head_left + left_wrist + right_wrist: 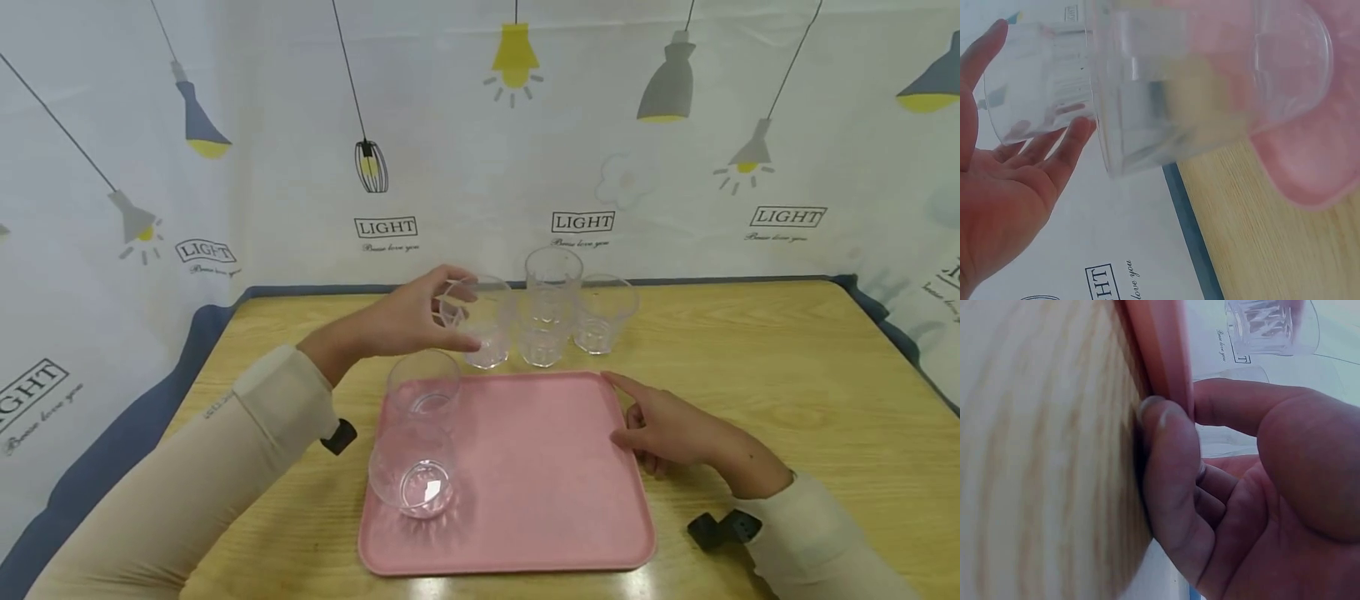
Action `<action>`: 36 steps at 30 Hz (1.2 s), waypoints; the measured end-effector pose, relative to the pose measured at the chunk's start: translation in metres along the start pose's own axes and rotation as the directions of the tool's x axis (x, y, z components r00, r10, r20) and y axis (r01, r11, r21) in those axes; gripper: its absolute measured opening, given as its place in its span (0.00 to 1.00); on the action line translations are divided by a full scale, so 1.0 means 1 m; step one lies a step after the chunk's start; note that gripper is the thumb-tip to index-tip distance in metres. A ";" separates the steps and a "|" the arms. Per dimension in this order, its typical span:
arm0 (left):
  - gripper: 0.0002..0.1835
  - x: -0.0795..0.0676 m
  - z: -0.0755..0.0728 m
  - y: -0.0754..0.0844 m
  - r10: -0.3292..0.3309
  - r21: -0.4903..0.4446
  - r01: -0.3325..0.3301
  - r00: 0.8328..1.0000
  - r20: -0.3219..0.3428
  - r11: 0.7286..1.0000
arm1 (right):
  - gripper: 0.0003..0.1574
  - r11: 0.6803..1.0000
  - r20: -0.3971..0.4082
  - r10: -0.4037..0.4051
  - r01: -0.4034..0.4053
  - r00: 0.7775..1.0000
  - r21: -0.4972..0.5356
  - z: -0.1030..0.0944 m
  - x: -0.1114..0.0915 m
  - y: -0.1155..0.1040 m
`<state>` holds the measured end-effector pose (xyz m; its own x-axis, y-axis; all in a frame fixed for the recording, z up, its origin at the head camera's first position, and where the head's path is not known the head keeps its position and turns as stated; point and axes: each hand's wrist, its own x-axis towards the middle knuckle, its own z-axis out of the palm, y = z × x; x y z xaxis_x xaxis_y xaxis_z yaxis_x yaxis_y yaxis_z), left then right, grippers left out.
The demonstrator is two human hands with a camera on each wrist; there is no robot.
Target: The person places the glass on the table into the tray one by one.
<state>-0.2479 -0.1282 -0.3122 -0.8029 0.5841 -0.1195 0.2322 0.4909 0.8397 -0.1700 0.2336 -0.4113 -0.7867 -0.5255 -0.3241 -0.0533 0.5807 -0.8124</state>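
Grips a cup [489, 333] just beyond the far edge of the pink tray [540, 467] with the left hand [408, 315], curling fingers and thumb round it. Pinches the tray's right rim with the right hand [671, 423], well apart. Has two cups [426, 490] on the tray's left side, other cups [600, 329] on the table [757, 358] behind.

From above, my head view looks forward and down across the surface [787, 375] to the printed backdrop [450, 100]. My left wrist view, tipped sideways, peers closely through a clear cup [1210, 81]; my right, apparently low, crowds the pink tray [1163, 350], which all three share.
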 end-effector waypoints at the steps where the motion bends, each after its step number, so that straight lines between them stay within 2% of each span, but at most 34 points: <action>1: 0.48 0.000 0.001 0.001 0.007 -0.005 -0.007 1.000 0.009 1.000 | 0.54 1.000 0.000 0.000 0.000 1.000 0.000 0.000 0.000 0.000; 11: 0.48 -0.003 0.014 0.004 0.059 0.022 -0.062 0.990 0.127 0.998 | 0.54 1.000 -0.005 -0.008 0.008 1.000 0.001 0.000 0.000 0.001; 15: 0.49 -0.002 0.020 0.005 0.073 0.028 -0.078 0.986 0.151 0.997 | 0.54 1.000 -0.008 -0.007 0.007 1.000 0.003 0.001 0.000 0.001; 27: 0.52 -0.001 0.031 0.002 0.034 0.155 -0.065 0.981 0.192 0.986 | 0.54 1.000 -0.004 -0.004 0.004 1.000 0.012 0.000 -0.001 0.000; 36: 0.51 -0.002 0.036 -0.002 0.016 0.183 -0.059 0.974 0.226 0.981 | 0.55 0.999 -0.003 -0.015 0.015 1.000 0.031 0.000 -0.002 -0.001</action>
<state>-0.2274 -0.1072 -0.3324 -0.6545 0.7227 -0.2224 0.3756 0.5660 0.7339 -0.1682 0.2335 -0.4098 -0.7877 -0.5320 -0.3106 -0.0459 0.5535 -0.8316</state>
